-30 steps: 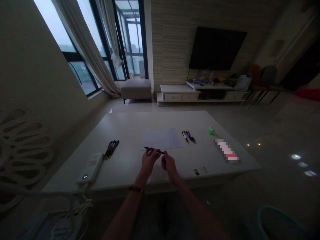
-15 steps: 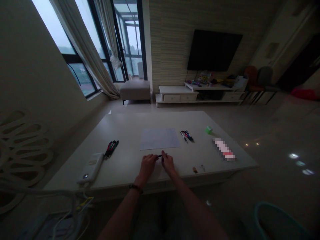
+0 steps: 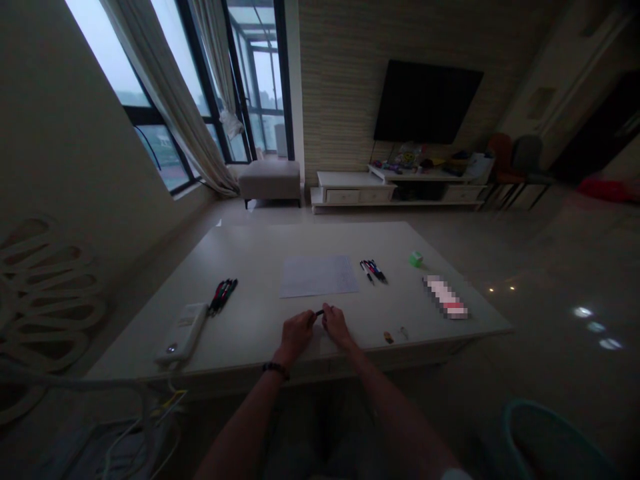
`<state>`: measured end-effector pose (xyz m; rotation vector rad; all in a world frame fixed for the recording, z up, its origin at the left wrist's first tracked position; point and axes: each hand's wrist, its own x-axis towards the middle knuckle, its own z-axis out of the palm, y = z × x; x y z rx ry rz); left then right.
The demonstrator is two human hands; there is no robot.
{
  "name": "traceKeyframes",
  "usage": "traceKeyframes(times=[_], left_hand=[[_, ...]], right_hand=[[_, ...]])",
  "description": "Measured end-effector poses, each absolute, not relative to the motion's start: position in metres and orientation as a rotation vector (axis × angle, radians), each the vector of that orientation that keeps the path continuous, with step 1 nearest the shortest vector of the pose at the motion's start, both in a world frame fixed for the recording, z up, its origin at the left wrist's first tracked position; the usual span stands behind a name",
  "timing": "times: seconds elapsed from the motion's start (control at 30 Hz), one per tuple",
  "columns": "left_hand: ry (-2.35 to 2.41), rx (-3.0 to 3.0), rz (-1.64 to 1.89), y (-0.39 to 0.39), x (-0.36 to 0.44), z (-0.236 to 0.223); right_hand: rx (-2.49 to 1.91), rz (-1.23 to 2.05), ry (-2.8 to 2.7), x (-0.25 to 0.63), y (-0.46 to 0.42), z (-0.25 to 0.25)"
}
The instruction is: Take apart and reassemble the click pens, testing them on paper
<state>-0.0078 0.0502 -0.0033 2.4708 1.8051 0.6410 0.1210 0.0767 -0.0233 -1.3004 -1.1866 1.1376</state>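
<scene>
1. One slim dark pen [image 3: 319, 313], mostly hidden, pinched between both hands just above the near side of the table; any contact with the tabletop impossible to tell.
2. Curled nearly shut on one end of the pen: the left hand [image 3: 296, 337], with a dark wristband [image 3: 275, 370] below it. Fingertips of the right hand [image 3: 336, 327] closed on the other end.
3. Farther along the smooth pale table [image 3: 250, 253]: a thin sheet of white paper [image 3: 319, 276], flanked by two bunches of pens [image 3: 223, 296] [image 3: 373, 271]. Past them, a small green block [image 3: 415, 259] and a pixelated, unreadable object [image 3: 445, 297].
4. Beyond the table: a glossy tiled floor [image 3: 550, 267], a fabric ottoman [image 3: 269, 180], a long white cabinet [image 3: 350, 197] beneath a black wall-mounted television [image 3: 427, 101], and a pale curtain [image 3: 165, 100] at tall dark-framed windows.
</scene>
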Motion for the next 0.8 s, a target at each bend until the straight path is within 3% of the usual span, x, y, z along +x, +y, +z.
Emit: traceKeyframes(times=[0.27, 0.53, 0.8], left_hand=[[1.831, 2.559, 0.655, 0.045, -0.004, 0.005], [1.825, 2.321, 0.491, 0.05, -0.008, 0.002], [1.811, 2.565, 0.691, 0.049, -0.003, 0.003]], right_hand=[[-1.46, 0.892, -1.092, 0.11, 0.072, -0.014], [-1.41, 0.992, -1.265, 0.119, 0.076, -0.018], [-1.475, 0.845, -1.14, 0.114, 0.078, -0.012]])
